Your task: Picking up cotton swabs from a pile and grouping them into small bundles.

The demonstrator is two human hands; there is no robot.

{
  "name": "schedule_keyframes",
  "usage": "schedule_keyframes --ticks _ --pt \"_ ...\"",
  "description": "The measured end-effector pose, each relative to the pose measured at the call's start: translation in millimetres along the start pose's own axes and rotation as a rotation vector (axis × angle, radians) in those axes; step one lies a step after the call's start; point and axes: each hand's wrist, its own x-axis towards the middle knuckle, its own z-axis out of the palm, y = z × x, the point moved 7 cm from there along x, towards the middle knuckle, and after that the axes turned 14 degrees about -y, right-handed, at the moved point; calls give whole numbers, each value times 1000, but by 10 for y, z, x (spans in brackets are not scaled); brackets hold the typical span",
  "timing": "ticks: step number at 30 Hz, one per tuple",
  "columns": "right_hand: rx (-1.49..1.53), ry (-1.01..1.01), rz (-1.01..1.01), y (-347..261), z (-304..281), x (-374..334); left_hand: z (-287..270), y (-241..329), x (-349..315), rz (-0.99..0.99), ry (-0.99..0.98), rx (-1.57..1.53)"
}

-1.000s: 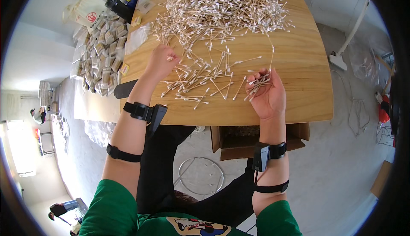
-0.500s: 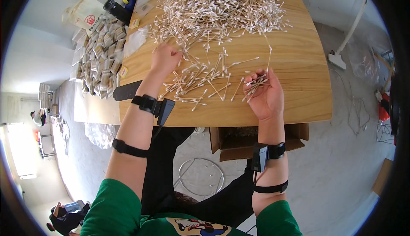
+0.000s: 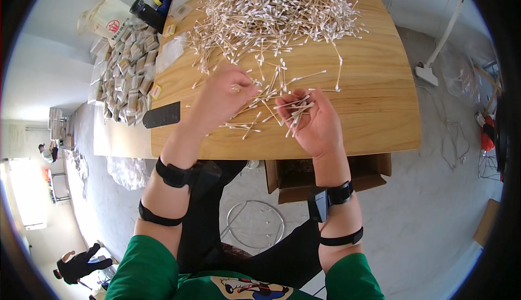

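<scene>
Palm up over the near part of the table, my right hand (image 3: 320,123) has its fingers curled around a loose bunch of cotton swabs (image 3: 296,108). To its left, my left hand (image 3: 228,91) is closed, thumb and fingers together, somewhat blurred. Pale swab tips show within its curled fingers; how many it holds I cannot tell. Beneath and between both hands lie scattered cotton swabs (image 3: 281,77), white-tipped with wooden sticks. A large heap of swabs (image 3: 282,7) covers the far part of the wooden table (image 3: 380,99).
Left of the table is a stack of packed swab bundles (image 3: 127,74), with a dark bottle (image 3: 147,13) and a cloth bag (image 3: 108,20) behind. A dark flat strip (image 3: 161,115) lies at the left edge. An open cardboard box (image 3: 304,192) stands below the front edge.
My left hand has moved right and nearer, toward my right hand. My right hand has shifted left with its swabs; one swab it touched now lies on the table.
</scene>
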Motion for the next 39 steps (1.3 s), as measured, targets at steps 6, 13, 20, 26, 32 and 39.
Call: schedule_keyframes --ticks 6,13,20,26,32,39 --pt "17 41 5 50 -5 -19 -319 -631 167 -218 178 267" --pt "81 -57 -65 -200 -90 -21 -330 -1440 342 -440 159 422" --pt "86 -72 -78 -280 -120 -39 -111 -1198 379 -562 3 132" --pt "88 -61 -67 -267 -133 -28 -47 -1086 289 -264 43 335" --pt "82 -83 -76 -292 -120 -32 -244 -1161 78 -338 51 192" --pt "65 -67 -69 -271 -141 -27 -27 -1004 362 -354 16 556"
